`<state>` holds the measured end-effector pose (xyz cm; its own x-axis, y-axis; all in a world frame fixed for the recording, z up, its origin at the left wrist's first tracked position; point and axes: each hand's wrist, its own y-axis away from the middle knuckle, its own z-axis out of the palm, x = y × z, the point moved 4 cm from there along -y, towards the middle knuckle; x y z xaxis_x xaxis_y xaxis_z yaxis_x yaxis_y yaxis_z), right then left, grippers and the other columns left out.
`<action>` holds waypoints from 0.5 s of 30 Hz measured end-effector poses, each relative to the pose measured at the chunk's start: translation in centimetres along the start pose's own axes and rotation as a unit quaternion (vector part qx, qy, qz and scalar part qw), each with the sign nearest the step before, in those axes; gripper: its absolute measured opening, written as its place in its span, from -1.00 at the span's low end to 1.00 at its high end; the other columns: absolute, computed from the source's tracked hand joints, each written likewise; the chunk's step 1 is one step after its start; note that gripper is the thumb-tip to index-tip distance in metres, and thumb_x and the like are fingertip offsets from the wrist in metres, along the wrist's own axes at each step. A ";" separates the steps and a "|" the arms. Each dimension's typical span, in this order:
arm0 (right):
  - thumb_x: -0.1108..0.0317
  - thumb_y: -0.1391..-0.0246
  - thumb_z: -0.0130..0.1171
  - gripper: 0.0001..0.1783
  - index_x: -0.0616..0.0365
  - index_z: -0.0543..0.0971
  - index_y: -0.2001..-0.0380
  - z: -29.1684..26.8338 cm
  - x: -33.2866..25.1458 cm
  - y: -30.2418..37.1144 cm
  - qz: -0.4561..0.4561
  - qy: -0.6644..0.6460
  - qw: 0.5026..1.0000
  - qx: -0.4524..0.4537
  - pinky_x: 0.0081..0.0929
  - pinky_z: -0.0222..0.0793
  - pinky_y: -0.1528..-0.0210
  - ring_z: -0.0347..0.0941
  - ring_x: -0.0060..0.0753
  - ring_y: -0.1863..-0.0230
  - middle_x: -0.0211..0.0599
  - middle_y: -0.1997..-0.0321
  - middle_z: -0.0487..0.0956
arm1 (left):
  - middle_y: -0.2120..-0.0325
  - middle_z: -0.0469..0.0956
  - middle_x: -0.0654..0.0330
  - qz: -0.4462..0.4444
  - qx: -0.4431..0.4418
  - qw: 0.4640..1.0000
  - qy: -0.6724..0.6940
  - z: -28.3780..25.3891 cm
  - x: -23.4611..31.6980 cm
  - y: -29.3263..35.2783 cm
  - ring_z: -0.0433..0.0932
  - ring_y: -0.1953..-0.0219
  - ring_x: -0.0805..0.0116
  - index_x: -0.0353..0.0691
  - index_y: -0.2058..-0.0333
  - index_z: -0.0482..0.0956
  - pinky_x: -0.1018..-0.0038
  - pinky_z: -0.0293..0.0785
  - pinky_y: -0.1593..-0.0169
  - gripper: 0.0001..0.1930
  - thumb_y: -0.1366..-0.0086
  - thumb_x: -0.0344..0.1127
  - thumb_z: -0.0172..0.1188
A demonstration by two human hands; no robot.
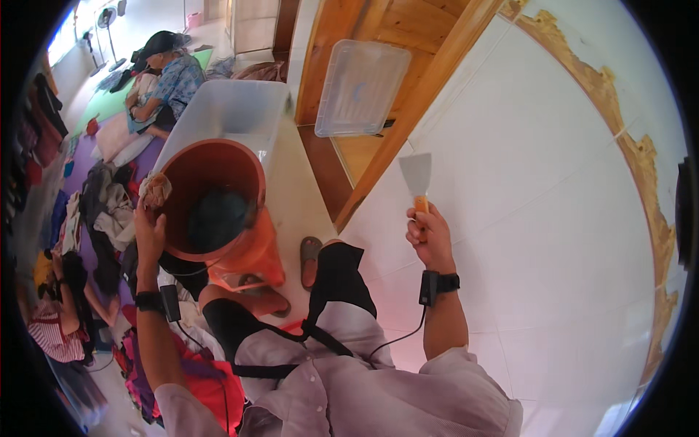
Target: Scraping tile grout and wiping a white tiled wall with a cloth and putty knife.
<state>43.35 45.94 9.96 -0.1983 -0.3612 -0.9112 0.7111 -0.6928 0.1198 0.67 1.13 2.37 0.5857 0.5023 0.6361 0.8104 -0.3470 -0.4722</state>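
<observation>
My right hand (431, 234) is closed around the wooden handle of a putty knife (416, 173). Its flat metal blade points up and away from me, in front of the white wall (539, 189). At the left rim of a reddish-brown bucket (247, 171), my left hand (150, 234) is closed on a crumpled beige-brown cloth (155, 191). Dark contents, perhaps water, show at the bottom of the bucket. Beneath it stands an orange plastic stool (263, 255). Both wrists carry a strapped black device.
Behind the bucket stands a clear plastic bin (247, 95); a clear lid (362, 87) leans by the wooden door frame (429, 95). Ragged yellowish foam (644, 175) edges the wall. Two people (171, 84) sit at left among clothes (109, 207). My slippered feet are below the stool.
</observation>
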 end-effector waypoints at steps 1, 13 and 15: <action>0.39 -0.19 -0.05 -0.70 0.20 0.40 0.02 -0.5 -0.3 0.7 -0.004 0.004 0.999 0.049 -0.61 0.15 0.59 0.25 -0.63 0.59 -0.29 0.27 0.46 | -0.18 0.26 -0.24 0.000 0.018 1.000 -0.016 -0.3 -0.6 0.2 0.21 -0.26 -0.20 -0.32 -0.29 0.13 0.20 0.15 -0.29 -0.29 -0.18 -0.41 0.17; 0.29 -0.24 -0.09 -0.74 0.13 0.38 0.06 -0.4 -1.6 0.5 -0.045 0.000 0.993 0.109 -0.53 0.23 0.47 0.31 -0.53 0.54 -0.31 0.26 0.45 | -0.21 0.26 -0.23 0.083 0.105 0.985 -0.106 -0.5 13.1 2.9 0.23 -0.26 -0.21 -0.24 -0.17 0.37 0.12 0.16 -0.29 -0.47 -0.21 -0.35 0.20; 0.30 -0.23 -0.08 -0.75 0.13 0.37 0.07 0.5 -2.4 -0.4 -0.046 0.004 0.993 0.106 -0.52 0.24 0.47 0.32 -0.52 0.54 -0.30 0.26 0.45 | -0.23 0.26 -0.17 0.067 0.066 0.993 -0.076 0.4 13.2 4.6 0.21 -0.29 -0.13 -0.29 -0.13 0.41 0.14 0.14 -0.30 -0.57 -0.31 -0.31 0.13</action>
<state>43.21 46.81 12.32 -0.2492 -0.2864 -0.9251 0.5317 -0.8389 0.1165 12.12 6.42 8.32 0.6706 0.5757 0.4678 0.7104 -0.3167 -0.6285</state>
